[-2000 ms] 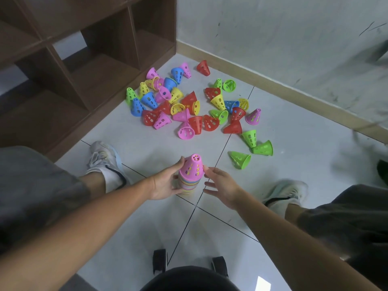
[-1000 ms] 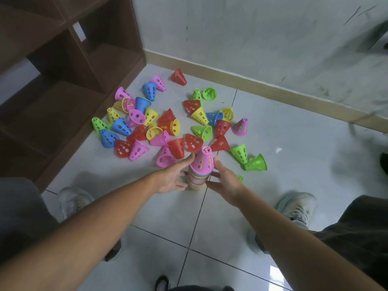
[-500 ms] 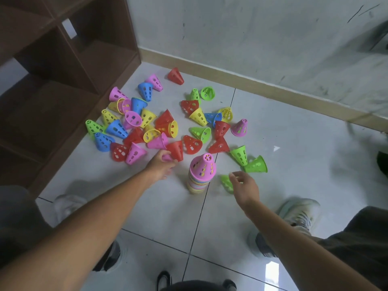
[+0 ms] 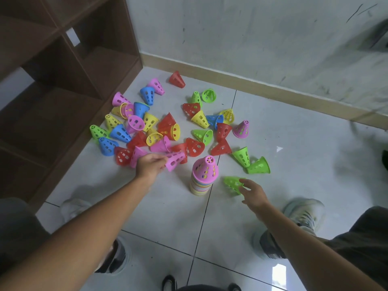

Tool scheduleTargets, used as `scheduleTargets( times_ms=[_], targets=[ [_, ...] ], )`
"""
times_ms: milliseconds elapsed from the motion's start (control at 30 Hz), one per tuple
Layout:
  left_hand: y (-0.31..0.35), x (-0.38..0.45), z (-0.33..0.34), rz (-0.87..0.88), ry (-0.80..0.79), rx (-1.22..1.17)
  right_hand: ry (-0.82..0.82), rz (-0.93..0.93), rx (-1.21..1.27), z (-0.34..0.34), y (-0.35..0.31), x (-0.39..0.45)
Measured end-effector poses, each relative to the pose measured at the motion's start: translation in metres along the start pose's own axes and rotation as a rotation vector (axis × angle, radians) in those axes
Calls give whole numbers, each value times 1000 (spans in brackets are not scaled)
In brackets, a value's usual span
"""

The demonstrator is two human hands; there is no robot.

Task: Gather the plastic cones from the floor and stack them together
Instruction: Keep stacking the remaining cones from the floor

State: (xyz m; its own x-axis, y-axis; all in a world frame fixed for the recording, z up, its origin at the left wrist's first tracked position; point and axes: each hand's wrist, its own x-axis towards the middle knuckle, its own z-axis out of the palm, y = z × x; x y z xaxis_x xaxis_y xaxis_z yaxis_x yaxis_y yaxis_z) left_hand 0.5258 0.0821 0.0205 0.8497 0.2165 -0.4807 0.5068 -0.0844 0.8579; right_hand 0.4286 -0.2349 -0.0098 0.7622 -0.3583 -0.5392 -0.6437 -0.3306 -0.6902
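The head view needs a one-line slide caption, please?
Left hand grips a pink cone, right hand reaches a green cone beside the stack.

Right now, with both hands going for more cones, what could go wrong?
1. The stack stands tall and unsupported between the two hands; a bump from either wrist on the way back could tip it.
2. The left hand grips a pink cone at the pile's edge, so neighbouring cones may scatter as it lifts.
3. The right hand's fingers only touch the green cone; lying on its side, it could roll away.
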Motion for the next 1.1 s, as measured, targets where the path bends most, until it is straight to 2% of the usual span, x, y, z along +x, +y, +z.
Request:
scheduleTargets(
  times_ms=[133,233,333,433,600,800,1000,1100],
  targets=[
    [36,-12,3,-21,-250,-335,-2,47,71,0,-6,-1],
    [65,-22,5,-65,-442,-485,16,64,137,-3,-14,-4],
    [85,-31,10,-76,-609,-512,77,61,224,-7,-21,-4],
    [97,-39,16,-60,-708,-484,111,70,380,-12,-30,-2],
    [96,-47,26,-75,-812,-389,14,79,783,-25,-65,-3],
    [76,-43,27,-64,-827,-206,-297,11,1059,-42,-104,2],
    [62,-32,26,-17,-705,16,-581,-190,938,-48,-143,-20],
    [61,-29,29,24,-645,45,-655,-195,867,-43,-151,-26]
  ],
)
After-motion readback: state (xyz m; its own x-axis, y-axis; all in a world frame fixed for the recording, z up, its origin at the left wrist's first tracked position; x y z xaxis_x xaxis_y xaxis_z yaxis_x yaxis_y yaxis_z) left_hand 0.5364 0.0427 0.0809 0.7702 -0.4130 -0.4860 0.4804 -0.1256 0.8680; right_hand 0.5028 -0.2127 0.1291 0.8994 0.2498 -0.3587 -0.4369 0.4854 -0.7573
